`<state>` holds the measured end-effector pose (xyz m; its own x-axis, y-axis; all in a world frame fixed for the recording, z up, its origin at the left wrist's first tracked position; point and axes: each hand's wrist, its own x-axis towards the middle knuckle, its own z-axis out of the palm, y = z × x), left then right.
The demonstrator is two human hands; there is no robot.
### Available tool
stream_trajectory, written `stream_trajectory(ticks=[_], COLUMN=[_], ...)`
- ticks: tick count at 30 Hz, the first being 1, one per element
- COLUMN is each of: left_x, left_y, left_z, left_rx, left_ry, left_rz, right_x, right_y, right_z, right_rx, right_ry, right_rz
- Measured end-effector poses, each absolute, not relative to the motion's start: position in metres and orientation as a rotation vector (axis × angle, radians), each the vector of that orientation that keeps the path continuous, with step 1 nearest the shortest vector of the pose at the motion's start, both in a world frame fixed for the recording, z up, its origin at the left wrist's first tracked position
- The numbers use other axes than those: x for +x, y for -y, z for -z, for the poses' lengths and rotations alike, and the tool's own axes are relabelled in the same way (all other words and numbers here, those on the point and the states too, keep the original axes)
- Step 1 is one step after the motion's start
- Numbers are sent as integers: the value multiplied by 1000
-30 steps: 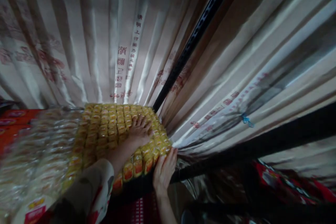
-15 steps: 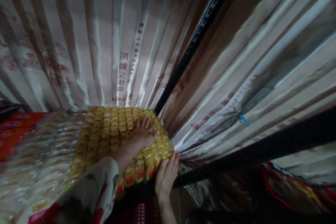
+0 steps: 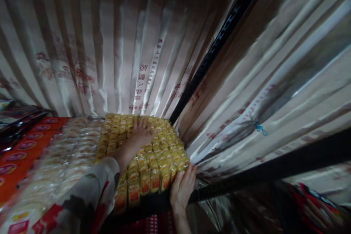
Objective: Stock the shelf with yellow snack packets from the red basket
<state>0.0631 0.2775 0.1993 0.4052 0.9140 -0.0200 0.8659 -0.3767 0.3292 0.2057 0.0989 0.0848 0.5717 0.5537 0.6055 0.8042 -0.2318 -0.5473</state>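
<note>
A flat block of small yellow and red packets (image 3: 161, 161) lies on a dark shelf. My left hand (image 3: 137, 139) rests palm down on top of the block, fingers spread toward the curtain. My right hand (image 3: 183, 190) presses against the block's front right corner, fingers curled onto its edge. A patterned sleeve (image 3: 85, 197) covers my left forearm.
Clear-wrapped packs (image 3: 60, 168) lie left of the yellow block, with red printed packs (image 3: 24, 150) further left. A pale pleated curtain (image 3: 115, 51) with red writing hangs behind. A black perforated shelf post (image 3: 208, 58) rises at the block's far corner, and a black shelf rail (image 3: 274, 168) runs right.
My left hand has slid leftward and further back across the top of the packets. My right hand stays at the front corner. The camera view has shifted.
</note>
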Motion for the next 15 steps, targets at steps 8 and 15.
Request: stream_trajectory(ticks=[8, 15], left_x=[33, 29], left_y=[-281, -284], left_z=[-171, -185], left_rx=[2427, 2382], left_ry=[-1551, -1536], left_rz=[-137, -247], right_x=[209, 213], right_y=[-100, -99], right_z=[-78, -73], right_rx=[-1921, -1885], right_ry=[1103, 1147], right_rz=[410, 449])
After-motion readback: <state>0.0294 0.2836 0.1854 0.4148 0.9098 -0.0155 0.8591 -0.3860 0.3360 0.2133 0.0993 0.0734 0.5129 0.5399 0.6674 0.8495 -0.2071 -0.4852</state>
